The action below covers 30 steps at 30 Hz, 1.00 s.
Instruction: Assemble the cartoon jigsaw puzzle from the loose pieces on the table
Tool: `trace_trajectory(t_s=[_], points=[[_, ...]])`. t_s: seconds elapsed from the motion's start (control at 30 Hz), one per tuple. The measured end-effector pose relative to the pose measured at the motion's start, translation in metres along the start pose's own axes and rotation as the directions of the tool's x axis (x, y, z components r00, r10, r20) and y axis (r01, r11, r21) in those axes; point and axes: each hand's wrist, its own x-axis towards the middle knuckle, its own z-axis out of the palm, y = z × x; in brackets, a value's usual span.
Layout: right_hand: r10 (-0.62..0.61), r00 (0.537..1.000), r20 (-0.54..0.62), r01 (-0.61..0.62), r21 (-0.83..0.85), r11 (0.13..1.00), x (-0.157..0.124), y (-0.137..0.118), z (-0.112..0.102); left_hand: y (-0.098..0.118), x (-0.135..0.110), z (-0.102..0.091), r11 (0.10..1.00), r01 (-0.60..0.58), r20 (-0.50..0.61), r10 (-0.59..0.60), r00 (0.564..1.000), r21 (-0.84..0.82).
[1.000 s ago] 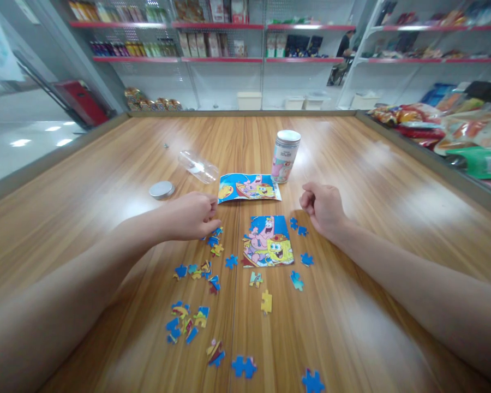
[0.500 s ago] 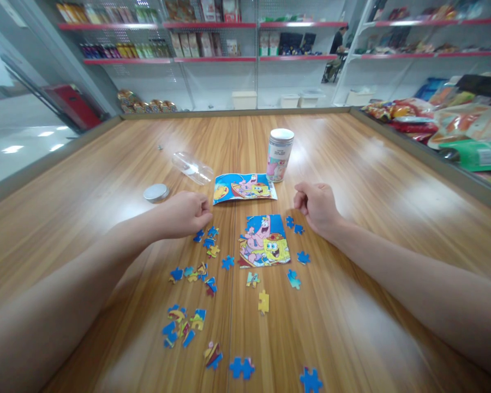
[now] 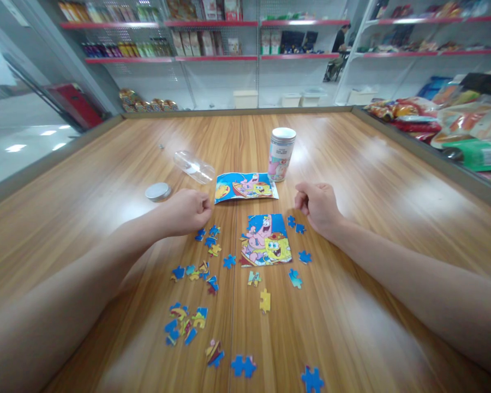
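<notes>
left hand [image 3: 187,212] curled closed beside loose puzzle pieces [image 3: 207,240], right hand [image 3: 319,206] fisted just right of the part-built puzzle [image 3: 265,240] — both resting on the wooden counter [image 3: 372,180]

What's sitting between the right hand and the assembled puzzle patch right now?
The head view shows two loose blue pieces lying between the right hand and the upper right corner of the assembled patch.

Small dark print showing on the white-lidded tin [image 3: 281,154], perhaps a brand line, blurring beyond reading, shelf packets [image 3: 196,42] likewise
</notes>
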Motion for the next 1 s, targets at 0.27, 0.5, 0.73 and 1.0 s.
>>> trace_trajectory(t_s=[0.27,0.5,0.73,1.0], points=[[0.001,1.000,0.004,-0.001,0.000,1.000,0.0002,0.0003,-0.0002,0.0022,-0.0006,-0.0010,1.000,0.001,-0.038,-0.001,0.999,0.003],[-0.002,1.000,0.005,0.003,-0.016,1.000,-0.0008,0.0006,0.0000,0.0032,-0.0004,-0.0020,0.999,0.010,0.026,-0.011,1.000,0.039],[-0.006,1.000,0.003,0.006,-0.026,1.000,-0.0011,0.0005,0.0001,0.0053,0.0008,0.0002,0.997,0.054,-0.009,-0.053,0.999,0.058],[-0.010,1.000,0.006,0.010,-0.020,1.000,-0.0008,0.0012,0.0002,0.0034,0.0039,-0.0004,0.997,0.072,-0.031,-0.072,0.997,-0.011]])
